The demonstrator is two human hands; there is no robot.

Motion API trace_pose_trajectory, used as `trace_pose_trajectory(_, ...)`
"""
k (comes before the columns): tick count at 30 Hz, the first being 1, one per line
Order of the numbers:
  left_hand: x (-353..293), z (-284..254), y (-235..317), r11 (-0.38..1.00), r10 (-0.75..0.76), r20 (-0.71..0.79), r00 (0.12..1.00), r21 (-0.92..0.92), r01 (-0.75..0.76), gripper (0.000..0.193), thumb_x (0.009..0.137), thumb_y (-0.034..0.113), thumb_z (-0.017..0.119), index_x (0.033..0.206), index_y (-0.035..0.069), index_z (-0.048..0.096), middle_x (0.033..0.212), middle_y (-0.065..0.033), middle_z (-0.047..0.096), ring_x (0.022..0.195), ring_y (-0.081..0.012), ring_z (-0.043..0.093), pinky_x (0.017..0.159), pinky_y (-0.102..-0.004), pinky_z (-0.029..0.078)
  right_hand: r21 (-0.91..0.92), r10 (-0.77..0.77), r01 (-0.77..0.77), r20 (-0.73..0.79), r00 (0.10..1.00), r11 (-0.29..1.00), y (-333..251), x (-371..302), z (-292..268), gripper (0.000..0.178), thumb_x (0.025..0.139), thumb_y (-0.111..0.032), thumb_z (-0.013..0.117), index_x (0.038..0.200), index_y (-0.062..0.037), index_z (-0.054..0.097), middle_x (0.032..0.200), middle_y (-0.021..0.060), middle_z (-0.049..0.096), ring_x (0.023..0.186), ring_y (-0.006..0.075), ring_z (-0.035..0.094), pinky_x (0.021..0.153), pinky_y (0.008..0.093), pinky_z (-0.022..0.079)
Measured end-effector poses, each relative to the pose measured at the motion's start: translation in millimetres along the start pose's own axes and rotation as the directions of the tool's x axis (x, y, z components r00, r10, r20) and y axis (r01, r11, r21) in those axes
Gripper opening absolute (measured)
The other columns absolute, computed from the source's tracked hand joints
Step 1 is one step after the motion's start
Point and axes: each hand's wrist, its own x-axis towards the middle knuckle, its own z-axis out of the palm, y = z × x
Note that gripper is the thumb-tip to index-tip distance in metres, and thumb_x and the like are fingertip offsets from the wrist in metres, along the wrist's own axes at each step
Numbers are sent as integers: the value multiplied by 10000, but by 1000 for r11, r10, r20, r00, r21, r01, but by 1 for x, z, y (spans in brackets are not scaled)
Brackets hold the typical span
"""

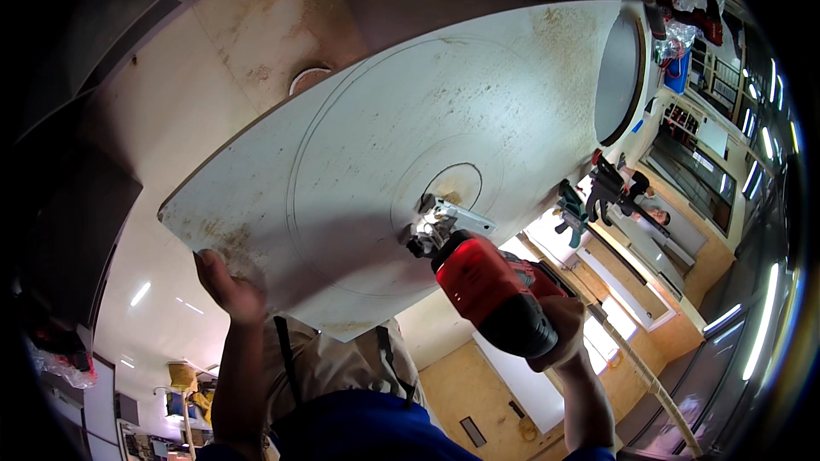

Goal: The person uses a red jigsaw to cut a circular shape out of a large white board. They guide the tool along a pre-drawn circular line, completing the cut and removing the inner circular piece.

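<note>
Gripping a red-and-black power jigsaw on its handle, the right hand clamps firmly. The tool's silvery metal base sits on a dusty, pale, curved-edged board with thin circular lines; its blade is hidden. The left hand's fingers are obscured at the board's corner; I cannot tell its grip.

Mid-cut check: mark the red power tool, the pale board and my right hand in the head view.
Red power tool [480, 283]: head view, on its red housing.
Pale board [359, 154]: head view, on its bare upper face.
Right hand [561, 329]: head view, on the middle of the hand.
</note>
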Motion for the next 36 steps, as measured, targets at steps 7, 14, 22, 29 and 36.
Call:
trace_pose_trajectory(7,-1,3,1,998,-52,23,998,22,51,552,1035,345,394,1411,-57,424,1407,-207,472,1253,-311,504,1069,-428,415,73,18,-15,-46,999,997,13,-16,10,285,567,-154,653,799,11,664,630,101,638,551,256,663,552,305,518)
trace_pose_trajectory(14,1,0,-7,988,-63,-29,998,-146,58,547,1036,314,423,1389,-104,420,1404,-249,463,1250,-322,498,1060,-399,418,93,13,-8,-55,998,996,16,-20,13,337,551,-161,668,836,19,679,643,102,644,557,248,662,566,297,517)
trace_pose_trajectory(22,-2,-3,-7,995,-67,-34,997,-81,64,510,1048,296,401,1349,-113,446,1382,-251,474,1238,-321,497,1057,-399,415,73,44,-41,-48,998,996,7,-18,12,335,551,-171,672,819,30,674,643,95,647,569,232,671,582,289,524)
trace_pose_trajectory(29,-1,7,2,982,-85,13,996,-170,86,564,1020,350,434,1428,-37,413,1422,-176,457,1264,-295,483,1077,-423,395,111,42,-38,-40,998,993,13,-20,14,288,557,-141,639,781,40,660,615,100,638,562,213,678,611,286,539)
trace_pose_trajectory(36,0,7,1,972,-95,-4,996,-215,92,557,1021,332,438,1439,-34,404,1431,-178,454,1273,-295,482,1088,-418,387,145,27,-17,-68,997,989,8,-15,17,206,583,-106,598,723,43,617,598,104,619,541,204,661,623,292,540)
